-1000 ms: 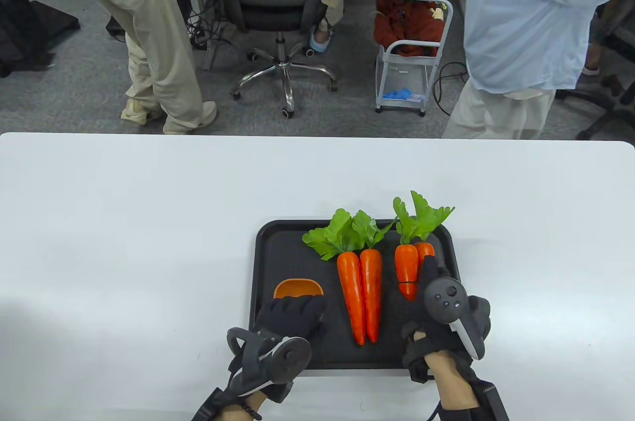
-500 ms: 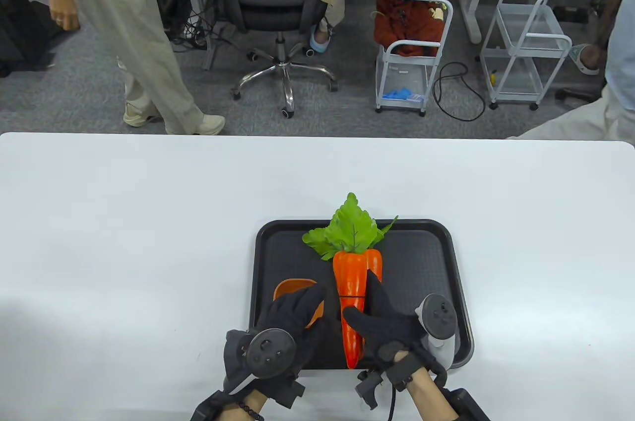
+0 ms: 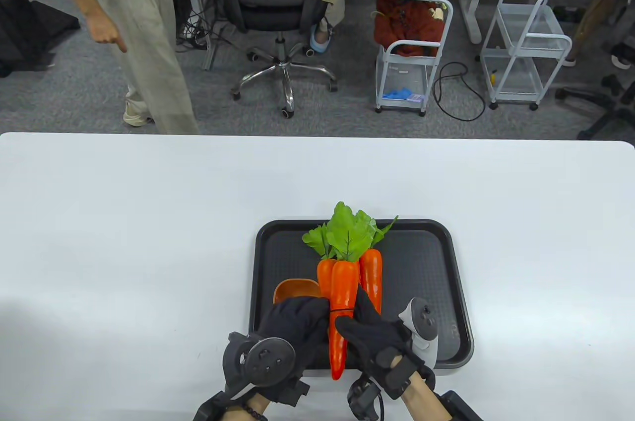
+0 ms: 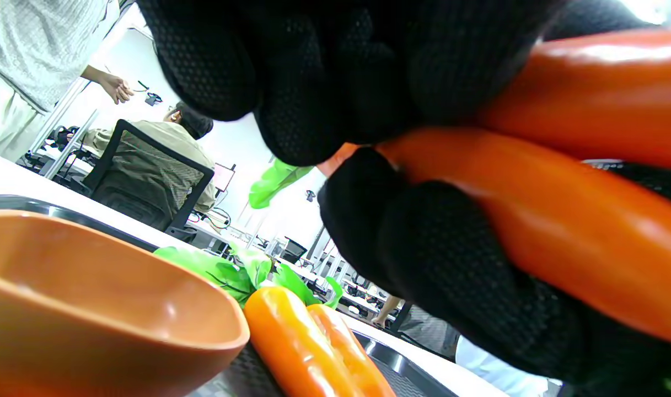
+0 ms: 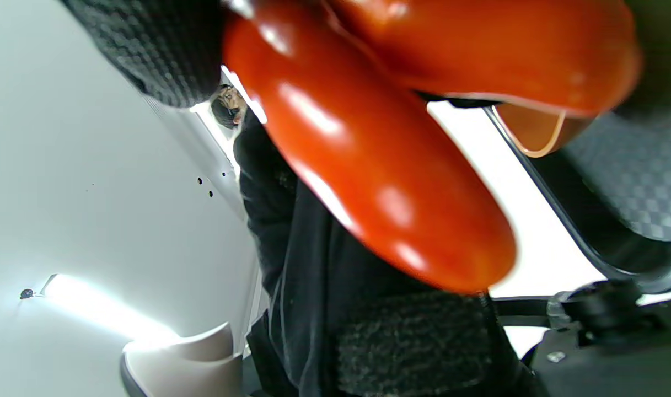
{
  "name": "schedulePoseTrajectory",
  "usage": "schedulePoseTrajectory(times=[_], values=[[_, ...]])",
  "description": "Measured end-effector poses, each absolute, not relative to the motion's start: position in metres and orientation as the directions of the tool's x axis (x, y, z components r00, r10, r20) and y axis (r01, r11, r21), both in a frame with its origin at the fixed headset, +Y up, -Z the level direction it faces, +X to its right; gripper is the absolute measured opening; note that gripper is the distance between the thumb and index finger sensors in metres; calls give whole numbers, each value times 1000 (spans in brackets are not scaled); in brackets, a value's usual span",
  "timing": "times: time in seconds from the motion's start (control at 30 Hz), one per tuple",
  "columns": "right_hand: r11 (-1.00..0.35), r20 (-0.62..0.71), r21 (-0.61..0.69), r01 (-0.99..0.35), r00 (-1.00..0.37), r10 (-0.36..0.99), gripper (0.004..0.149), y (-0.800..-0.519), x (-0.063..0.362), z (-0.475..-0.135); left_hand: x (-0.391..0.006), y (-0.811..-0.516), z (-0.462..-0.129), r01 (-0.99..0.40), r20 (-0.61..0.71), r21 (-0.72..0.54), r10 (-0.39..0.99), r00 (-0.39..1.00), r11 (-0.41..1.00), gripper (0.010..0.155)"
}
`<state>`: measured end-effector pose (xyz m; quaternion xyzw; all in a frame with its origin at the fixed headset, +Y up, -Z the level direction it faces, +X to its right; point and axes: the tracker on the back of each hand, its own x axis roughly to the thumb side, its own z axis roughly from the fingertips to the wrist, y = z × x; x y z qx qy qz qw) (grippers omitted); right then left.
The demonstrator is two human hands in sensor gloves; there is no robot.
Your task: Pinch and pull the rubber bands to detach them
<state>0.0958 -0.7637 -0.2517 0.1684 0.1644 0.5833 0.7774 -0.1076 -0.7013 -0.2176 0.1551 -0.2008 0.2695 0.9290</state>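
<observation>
A bundle of two orange toy carrots (image 3: 344,302) with green leaves is tied by a thin black rubber band (image 3: 341,311) around its middle. Both hands hold it above the black tray (image 3: 421,252). My left hand (image 3: 322,314) grips the bundle from the left; its fingers (image 4: 423,248) wrap the carrots (image 4: 561,231). My right hand (image 3: 351,315) grips it from the right, thumb and forefinger at the band. In the right wrist view the carrot tip (image 5: 368,182) fills the frame and the band is hidden.
A loose carrot (image 3: 372,277) lies on the tray right of the bundle; the left wrist view shows two loose carrots (image 4: 302,342) beneath. An orange bowl (image 3: 292,289) sits in the tray's near-left part. White table (image 3: 124,242) lies all around.
My right hand carried the banded bundle from the tray's right side to the middle, over the loose carrots. My left hand has risen from the bowl and now grips the bundle.
</observation>
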Motion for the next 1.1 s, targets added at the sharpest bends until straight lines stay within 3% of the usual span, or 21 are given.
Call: schedulePoseTrajectory(times=[0.3,0.57,1.1], values=[[394,-149,387,-834,365,919,97,-775,102,-251,-96,-699,-211,-472,545,194,306,781,860,38],[377,-70,442,-814,388,919,92,-770,110,-257,-84,-698,-204,-429,581,207,242,777,879,37],[445,-27,348,-825,466,885,92,-770,127,-265,-73,-702,-198,-370,634,167,188,750,914,37]])
